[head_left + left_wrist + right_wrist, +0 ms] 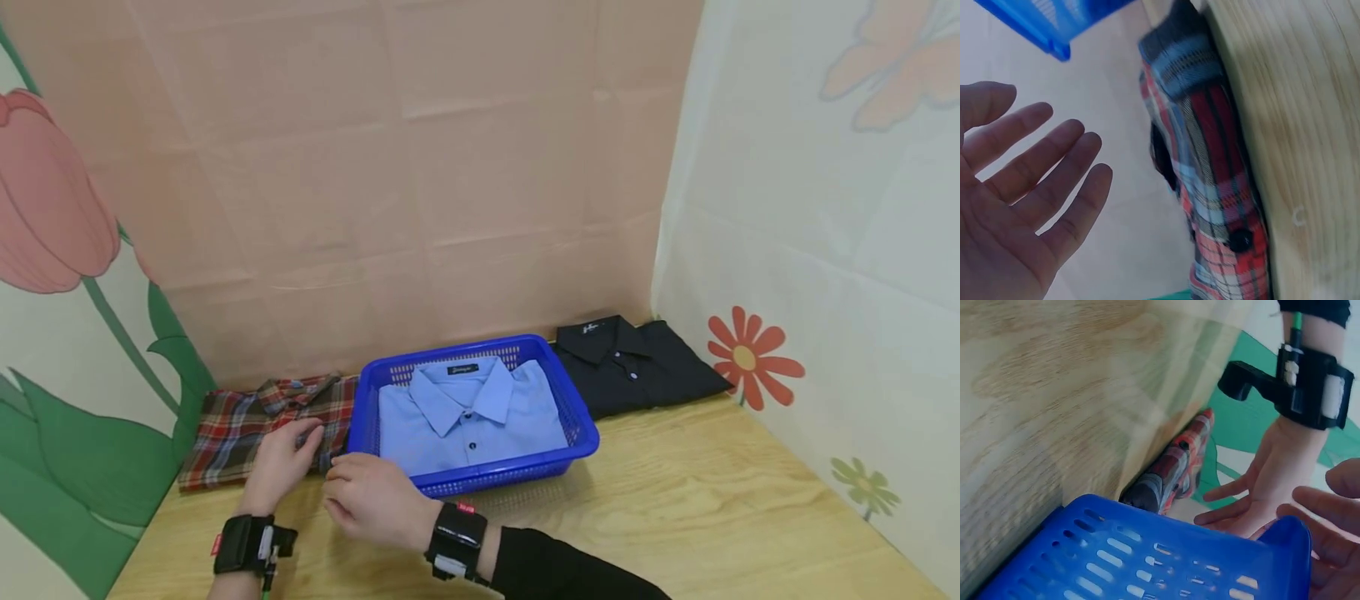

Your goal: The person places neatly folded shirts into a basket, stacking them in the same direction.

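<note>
A folded light blue shirt lies collar up in a blue plastic basket on the table. Left of the basket is a folded plaid shirt, partly covered in the head view by my left hand. That hand hovers over the shirt's front with spread fingers and holds nothing; the left wrist view shows its palm. My right hand is at the basket's front left corner, its fingers loosely bent beside the rim in the right wrist view.
A folded black shirt lies to the right of the basket. Behind the wooden table rises a pinkish-tan sheet, and flower-printed panels flank both sides. Each wrist wears a black strap device.
</note>
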The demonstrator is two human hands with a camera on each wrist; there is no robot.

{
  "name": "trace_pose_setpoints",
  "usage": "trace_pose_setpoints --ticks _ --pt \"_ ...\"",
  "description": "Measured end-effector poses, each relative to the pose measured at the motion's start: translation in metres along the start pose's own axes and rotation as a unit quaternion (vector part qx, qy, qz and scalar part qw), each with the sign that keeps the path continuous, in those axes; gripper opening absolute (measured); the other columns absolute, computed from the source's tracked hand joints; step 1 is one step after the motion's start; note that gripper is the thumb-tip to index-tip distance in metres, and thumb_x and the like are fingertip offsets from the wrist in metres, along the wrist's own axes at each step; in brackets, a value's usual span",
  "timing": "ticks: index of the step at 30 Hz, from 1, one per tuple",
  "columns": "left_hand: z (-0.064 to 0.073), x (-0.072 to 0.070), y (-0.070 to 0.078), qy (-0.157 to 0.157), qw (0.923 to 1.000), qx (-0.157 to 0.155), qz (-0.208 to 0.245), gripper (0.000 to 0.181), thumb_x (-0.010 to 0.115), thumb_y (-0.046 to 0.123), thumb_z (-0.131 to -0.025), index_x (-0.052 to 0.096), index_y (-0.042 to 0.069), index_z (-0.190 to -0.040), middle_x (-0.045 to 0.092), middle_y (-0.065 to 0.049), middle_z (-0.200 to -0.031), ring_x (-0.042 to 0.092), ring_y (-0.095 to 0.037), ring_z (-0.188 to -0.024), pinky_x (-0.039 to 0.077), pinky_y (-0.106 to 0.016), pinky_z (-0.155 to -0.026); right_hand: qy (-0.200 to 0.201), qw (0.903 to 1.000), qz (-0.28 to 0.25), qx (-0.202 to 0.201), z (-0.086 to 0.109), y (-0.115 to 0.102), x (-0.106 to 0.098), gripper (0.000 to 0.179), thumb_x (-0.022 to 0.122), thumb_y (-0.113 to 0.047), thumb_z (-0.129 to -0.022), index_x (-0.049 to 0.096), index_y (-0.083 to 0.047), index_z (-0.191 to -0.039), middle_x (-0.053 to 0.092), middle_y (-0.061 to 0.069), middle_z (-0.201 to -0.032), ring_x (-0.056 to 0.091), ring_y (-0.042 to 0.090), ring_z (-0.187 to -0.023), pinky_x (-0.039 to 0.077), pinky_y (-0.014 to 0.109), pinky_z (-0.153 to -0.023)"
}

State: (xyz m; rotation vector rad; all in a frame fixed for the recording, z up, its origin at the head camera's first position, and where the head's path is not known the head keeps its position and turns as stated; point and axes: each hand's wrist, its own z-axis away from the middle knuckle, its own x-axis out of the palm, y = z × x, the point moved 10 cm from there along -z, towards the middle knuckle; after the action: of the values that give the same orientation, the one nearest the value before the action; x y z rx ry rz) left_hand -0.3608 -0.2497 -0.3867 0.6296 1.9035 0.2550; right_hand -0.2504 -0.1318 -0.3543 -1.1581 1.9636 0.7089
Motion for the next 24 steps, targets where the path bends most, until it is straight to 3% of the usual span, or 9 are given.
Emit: trace_pose_setpoints --ticks 5,10,18,21,24 --pt "0.002 -0.002 -0.014 -0.011 0.9996 -0.026 -0.001 0.03 0.054 0.019 -0.096 0.065 -0.003 -0.114 0.067 -0.024 -0.107 0.061 -0.038 -0.098 0.051 -0.057 -0.079 -0.051 0.9973 0.0 -0.052 0.0 -0.02 0.013 0.018 0.058 -0.023 -0.093 0.071 -0.018 -0.103 0.068 -0.007 -0.103 0.055 0.003 -0.104 0.039 0.015 -0.097" --pt "0.002 -0.001 -0.03 -0.022 0.9983 -0.05 -0.019 0.031 0.053 0.019 -0.097 0.064 -0.004 -0.114 0.066 -0.026 -0.109 0.06 -0.039 -0.099 0.05 -0.057 -0.08 -0.123 0.9888 -0.016 -0.083 0.005 -0.039 0.033 0.022 0.057 -0.022 -0.094 0.066 -0.019 -0.113 0.064 -0.009 -0.113 0.051 0.001 -0.107 0.04 0.011 -0.093" --pt "0.008 0.003 -0.054 -0.041 0.9952 -0.069 -0.056 0.03 0.056 0.015 -0.093 0.064 -0.008 -0.111 0.066 -0.025 -0.098 0.06 -0.037 -0.089 0.05 -0.054 -0.074 -0.228 0.9703 -0.078 -0.021 0.012 -0.038 0.068 0.025 0.057 -0.023 -0.095 0.063 -0.015 -0.118 0.06 -0.007 -0.111 0.052 0.0 -0.098 0.047 0.011 -0.08" --pt "0.012 0.004 -0.061 -0.044 0.9936 -0.071 -0.077 0.032 0.059 0.014 -0.09 0.062 -0.011 -0.11 0.063 -0.03 -0.1 0.057 -0.042 -0.092 0.049 -0.057 -0.077 -0.241 0.9676 -0.075 0.002 0.011 -0.031 0.077 0.023 0.06 -0.023 -0.092 0.064 -0.015 -0.114 0.061 -0.006 -0.107 0.054 0.0 -0.093 0.047 0.013 -0.079" --pt "0.016 0.006 -0.072 -0.053 0.99 -0.089 -0.095 0.038 0.061 0.014 -0.088 0.059 -0.013 -0.114 0.056 -0.036 -0.112 0.051 -0.049 -0.104 0.044 -0.062 -0.086 -0.234 0.971 -0.049 0.01 0.009 -0.026 0.082 0.022 0.063 -0.024 -0.089 0.065 -0.014 -0.109 0.062 -0.006 -0.103 0.053 0.002 -0.09 0.047 0.015 -0.081"
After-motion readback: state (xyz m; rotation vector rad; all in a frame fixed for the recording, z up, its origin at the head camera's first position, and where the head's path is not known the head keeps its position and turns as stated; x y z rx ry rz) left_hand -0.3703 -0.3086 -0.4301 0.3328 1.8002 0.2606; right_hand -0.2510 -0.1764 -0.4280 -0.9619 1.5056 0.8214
